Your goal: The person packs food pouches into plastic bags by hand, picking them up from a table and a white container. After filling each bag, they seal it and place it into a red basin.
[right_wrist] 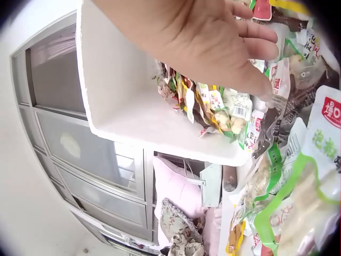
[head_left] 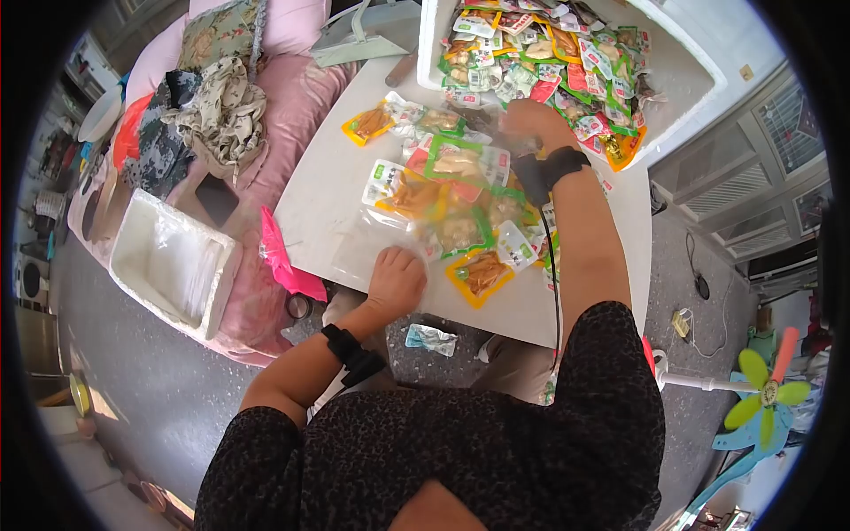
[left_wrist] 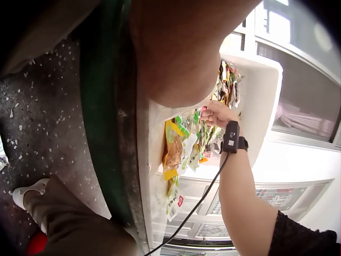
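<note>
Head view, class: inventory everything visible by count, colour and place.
Table: one, off-white, centre
Large foam box: one, white, table's far end
Food packets: many, mixed colours, on table and in large foam box
Clear plastic: count unclear, transparent, table's near side
Pink plastic: one, hot pink, table's left edge
Bedding: count unclear, pink, left
Small foam box: one, white, on bedding
Camouflage cloths: several, drab, on bedding
Tote bag: one, grey-green, table's far left
Crumpled wrapper: one, blue-white, below table
Fan: one, green-orange, right
Remainder: too small to tell
Top: one, black patterned, bottom centre
Wrist straps: two, black, worn, both sides
Left grip: one, bare, at clear plastic
Right grip: one, bare, by large foam box
</note>
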